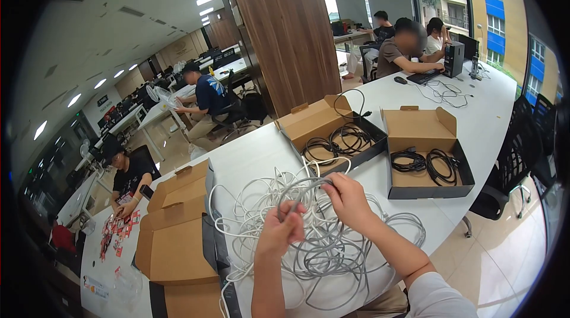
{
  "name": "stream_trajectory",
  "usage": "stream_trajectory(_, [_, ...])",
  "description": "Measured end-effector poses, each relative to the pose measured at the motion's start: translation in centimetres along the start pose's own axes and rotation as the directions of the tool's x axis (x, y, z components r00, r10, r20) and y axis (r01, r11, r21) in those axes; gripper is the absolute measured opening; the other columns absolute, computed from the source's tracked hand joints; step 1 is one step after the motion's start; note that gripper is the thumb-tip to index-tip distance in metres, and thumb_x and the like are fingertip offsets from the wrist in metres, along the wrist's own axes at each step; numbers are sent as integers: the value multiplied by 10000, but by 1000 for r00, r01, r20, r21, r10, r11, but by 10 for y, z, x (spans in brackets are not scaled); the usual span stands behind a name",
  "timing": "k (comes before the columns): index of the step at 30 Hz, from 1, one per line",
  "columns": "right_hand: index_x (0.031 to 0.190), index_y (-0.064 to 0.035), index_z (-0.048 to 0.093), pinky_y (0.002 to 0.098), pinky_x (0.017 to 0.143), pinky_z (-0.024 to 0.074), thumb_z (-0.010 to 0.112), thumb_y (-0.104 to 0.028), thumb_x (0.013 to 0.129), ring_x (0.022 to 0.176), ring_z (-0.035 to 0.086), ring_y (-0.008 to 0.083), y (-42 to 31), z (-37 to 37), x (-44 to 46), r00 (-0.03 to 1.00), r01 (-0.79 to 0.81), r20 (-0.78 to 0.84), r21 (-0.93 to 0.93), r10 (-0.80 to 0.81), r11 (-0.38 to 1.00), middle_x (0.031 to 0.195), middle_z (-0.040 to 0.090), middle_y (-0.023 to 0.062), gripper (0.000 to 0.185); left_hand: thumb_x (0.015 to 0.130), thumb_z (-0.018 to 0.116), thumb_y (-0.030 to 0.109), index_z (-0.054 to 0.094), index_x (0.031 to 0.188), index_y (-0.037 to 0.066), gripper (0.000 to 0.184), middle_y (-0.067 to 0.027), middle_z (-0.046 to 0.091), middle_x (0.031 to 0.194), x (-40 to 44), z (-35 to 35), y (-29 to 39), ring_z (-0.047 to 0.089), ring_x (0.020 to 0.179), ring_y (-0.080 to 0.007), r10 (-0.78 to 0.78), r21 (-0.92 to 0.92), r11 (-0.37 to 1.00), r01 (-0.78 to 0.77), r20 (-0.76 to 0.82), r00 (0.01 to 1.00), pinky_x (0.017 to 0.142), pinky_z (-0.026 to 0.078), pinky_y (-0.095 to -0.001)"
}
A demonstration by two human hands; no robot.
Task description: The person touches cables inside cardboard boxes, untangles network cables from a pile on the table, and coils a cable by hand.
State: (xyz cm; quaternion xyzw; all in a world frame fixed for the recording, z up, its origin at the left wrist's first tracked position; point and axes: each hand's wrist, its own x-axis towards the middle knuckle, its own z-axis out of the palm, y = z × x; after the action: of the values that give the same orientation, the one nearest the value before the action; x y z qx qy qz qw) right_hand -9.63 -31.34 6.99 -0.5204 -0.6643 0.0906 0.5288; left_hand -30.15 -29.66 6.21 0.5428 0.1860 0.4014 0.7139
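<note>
A loop of grey cable (306, 184) is held up in front of me between both hands. My right hand (347, 200) is closed on it, thumb and fingers pinching the cable at the loop's right side. On the left side of the loop, my left hand (279, 228) has its fingers curled round the same cable. Below and around my hands lies a large tangled heap of white cables (252, 205) and grey cables (409, 223) on the white table (243, 146). Where the held cable runs within the heap is hidden.
Beyond the heap are an open box of black cables (371, 131) and a second one (430, 190) to its right. Open cardboard boxes (175, 252) line the left side. A person (130, 178) handles small red-and-white items (119, 232). Other people sit farther off.
</note>
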Motion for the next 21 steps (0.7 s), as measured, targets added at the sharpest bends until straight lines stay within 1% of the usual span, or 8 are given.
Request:
stream_trajectory(1, [976,-24,584,306,629,456,607,-76,883,723,584,177,-2,-7,2,982,-142,146,137,122,980,780,572,68,109,838,657,477,535,931,73,432,58,432,581,2,6,1,324,418,-47,94,-58,994,-98,-66,993,394,251,-201])
stream_trajectory(2, [983,-28,587,286,631,457,611,-91,891,726,581,132,-3,-10,3,929,-295,301,249,215,923,772,574,43,115,840,640,495,527,908,81,435,60,402,563,1,4,0,309,417,-46,132,-110,984,-142,-98,986,393,235,-202])
stream_trajectory(5, [1032,-32,597,234,640,451,621,-102,895,808,543,62,4,-9,3,953,-189,293,360,82,914,839,574,1,155,913,531,519,473,791,114,428,62,312,526,2,0,3,247,412,-47,229,-206,941,-267,-194,954,389,195,-222])
stream_trajectory(8, [1116,-33,593,235,693,496,601,-17,875,913,572,106,-10,-10,2,976,-123,217,425,31,897,990,568,31,242,982,440,468,430,734,125,424,64,320,544,6,-1,7,254,418,-43,207,-439,857,-271,-190,960,396,198,-231])
stream_trajectory(11, [1199,-51,570,256,777,535,554,75,837,993,594,163,-16,-8,3,999,21,26,477,-38,879,1152,531,82,383,1011,397,402,478,754,112,395,55,359,560,7,-7,4,274,416,-43,120,-378,909,-177,-168,978,395,233,-235])
stream_trajectory(14, [1247,-67,550,254,804,540,517,135,807,1040,584,171,-13,-10,5,998,60,-25,492,-55,868,1210,496,92,485,1007,417,385,568,889,78,362,41,399,584,2,1,12,301,421,-47,-56,-234,972,3,-219,974,407,272,-220])
stream_trajectory(15, [1248,-65,549,263,810,536,516,135,804,1040,585,181,-12,-12,6,997,68,-8,485,-73,872,1212,498,96,488,1008,424,367,596,1049,48,365,36,444,624,2,3,15,329,433,-45,-17,-201,980,-10,-134,991,421,306,-209])
stream_trajectory(21, [1253,-46,541,328,871,493,531,120,798,1084,558,255,-1,-16,8,958,268,37,252,-286,930,1275,447,136,484,1000,451,369,556,1138,35,376,62,349,601,7,9,10,237,439,-33,127,-147,975,-167,-250,960,407,213,-225])
